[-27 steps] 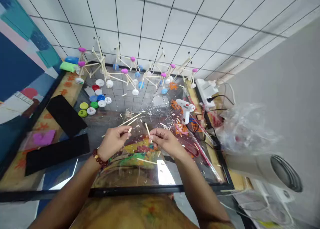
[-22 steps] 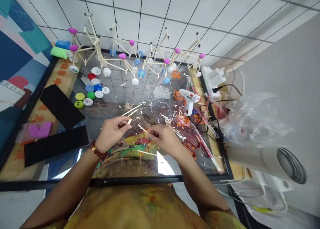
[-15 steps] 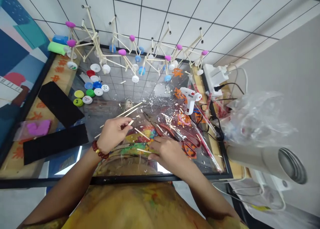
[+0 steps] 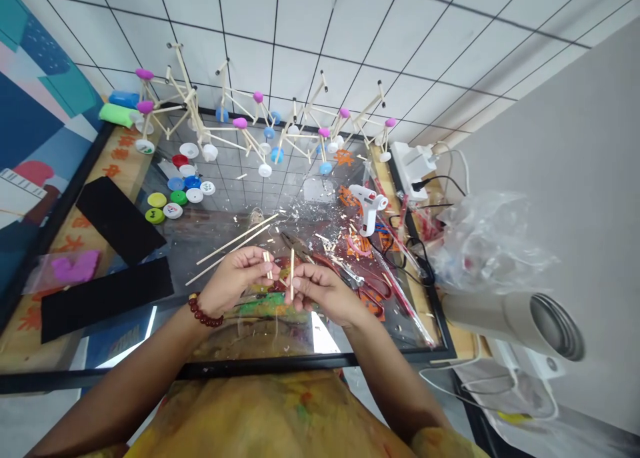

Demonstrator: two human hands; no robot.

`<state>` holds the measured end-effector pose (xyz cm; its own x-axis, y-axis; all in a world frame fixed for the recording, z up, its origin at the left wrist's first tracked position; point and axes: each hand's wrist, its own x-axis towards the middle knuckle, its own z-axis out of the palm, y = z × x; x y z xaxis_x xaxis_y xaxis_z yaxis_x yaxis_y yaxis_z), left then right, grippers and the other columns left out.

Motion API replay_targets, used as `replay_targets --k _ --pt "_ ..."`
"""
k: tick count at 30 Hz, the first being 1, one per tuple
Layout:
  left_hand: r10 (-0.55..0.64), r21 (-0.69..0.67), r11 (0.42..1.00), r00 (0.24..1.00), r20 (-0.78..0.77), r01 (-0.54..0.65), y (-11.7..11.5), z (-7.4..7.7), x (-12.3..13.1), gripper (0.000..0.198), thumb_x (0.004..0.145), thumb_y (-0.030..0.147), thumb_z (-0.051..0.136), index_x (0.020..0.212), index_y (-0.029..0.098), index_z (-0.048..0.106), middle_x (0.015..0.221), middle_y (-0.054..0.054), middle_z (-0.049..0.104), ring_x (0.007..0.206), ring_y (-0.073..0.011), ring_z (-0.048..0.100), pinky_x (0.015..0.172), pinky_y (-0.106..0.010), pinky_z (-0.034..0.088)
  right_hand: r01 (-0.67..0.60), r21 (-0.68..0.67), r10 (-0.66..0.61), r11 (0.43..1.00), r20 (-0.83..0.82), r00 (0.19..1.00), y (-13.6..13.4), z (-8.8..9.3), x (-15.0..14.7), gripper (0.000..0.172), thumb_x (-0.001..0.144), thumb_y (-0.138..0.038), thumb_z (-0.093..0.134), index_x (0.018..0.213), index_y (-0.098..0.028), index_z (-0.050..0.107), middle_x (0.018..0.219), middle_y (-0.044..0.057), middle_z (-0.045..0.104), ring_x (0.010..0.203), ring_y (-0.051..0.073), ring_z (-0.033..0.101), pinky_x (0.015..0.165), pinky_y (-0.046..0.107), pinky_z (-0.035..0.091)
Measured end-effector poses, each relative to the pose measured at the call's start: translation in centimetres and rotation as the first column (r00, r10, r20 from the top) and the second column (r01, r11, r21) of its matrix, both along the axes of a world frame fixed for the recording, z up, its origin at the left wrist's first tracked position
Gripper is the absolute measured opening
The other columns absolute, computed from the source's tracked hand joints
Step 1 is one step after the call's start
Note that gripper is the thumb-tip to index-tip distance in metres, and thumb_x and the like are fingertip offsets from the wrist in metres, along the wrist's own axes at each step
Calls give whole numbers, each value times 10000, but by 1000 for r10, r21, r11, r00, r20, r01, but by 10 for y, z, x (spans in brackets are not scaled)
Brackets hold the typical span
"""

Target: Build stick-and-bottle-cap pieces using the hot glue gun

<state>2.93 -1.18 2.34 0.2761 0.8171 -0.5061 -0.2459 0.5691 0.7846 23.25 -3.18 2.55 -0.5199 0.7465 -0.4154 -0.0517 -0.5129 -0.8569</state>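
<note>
My left hand [image 4: 239, 275], with a beaded bracelet on its wrist, pinches short pale wooden sticks [image 4: 268, 265] held upright side by side. Close by on the right, my right hand [image 4: 320, 287] grips a longer pale wooden stick [image 4: 292, 275], also upright. Both hands are above the glass tabletop near its front edge, their fingertips almost meeting. Two long thin sticks [image 4: 235, 239] lie slanting beyond my left hand. Just past my right hand rest red-handled pliers [image 4: 300, 247], partly covered by it.
A white glue gun [image 4: 369, 208] stands to the right among wood scraps. Red-handled scissors [image 4: 373, 291] lie nearer. Bottle caps [image 4: 193, 182] cluster at left, beside black strips [image 4: 107, 290]. Stick structures with pink balls [image 4: 240, 123] line the back. A plastic bag [image 4: 493, 245] sits at right.
Both hands have come together, the right picking a stick up off the table. The left has raised and turned its short sticks upright. The view has shifted slightly.
</note>
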Motion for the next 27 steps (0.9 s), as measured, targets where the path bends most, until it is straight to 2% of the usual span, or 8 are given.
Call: replay_targets --k 3,6,11,17,23,27 --pt "-41 -33 999 999 -4 41 -1 4 -2 439 559 326 899 900 134 699 741 -43 744 651 -130 689 588 -209 556 27 19 -26 999 -14 1000 1 -2 -7 306 834 -461 683 918 -183 586 754 3 705 517 66 576 438 156 332" --pt "-91 -71 993 996 -1 91 -2 8 -3 417 565 337 897 876 120 723 749 -55 748 677 -135 701 622 -210 574 85 99 -88 992 26 996 2 -3 -12 291 815 -454 703 869 -182 615 730 -5 689 520 70 565 450 172 344" --pt "-75 -127 989 997 10 76 -2 8 -3 410 551 353 904 852 126 743 764 -49 751 683 -138 709 649 -226 597 235 293 -264 927 61 963 3 -4 -19 231 784 -423 742 756 -197 704 743 -1 672 671 113 589 651 250 474" --pt "-111 -146 982 992 64 120 -4 4 1 385 553 355 903 824 126 753 747 -55 748 707 -148 717 665 -224 594 254 372 -281 893 19 960 5 -8 -25 187 745 -410 786 779 -233 736 784 2 636 674 127 610 625 272 519" --pt "-120 -151 980 991 51 127 -6 5 1 353 613 319 876 894 135 768 825 -73 760 763 -162 725 710 -246 587 323 347 -358 881 41 933 3 -19 -25 172 716 -388 814 794 -254 739 825 6 659 741 141 619 669 280 529" --pt "-146 -124 981 988 46 150 -6 7 1 298 645 300 857 883 140 777 819 -73 755 766 -153 711 717 -244 576 318 234 -334 919 31 942 2 -19 -26 249 683 -421 828 775 -228 700 743 -3 669 656 141 617 640 292 538"
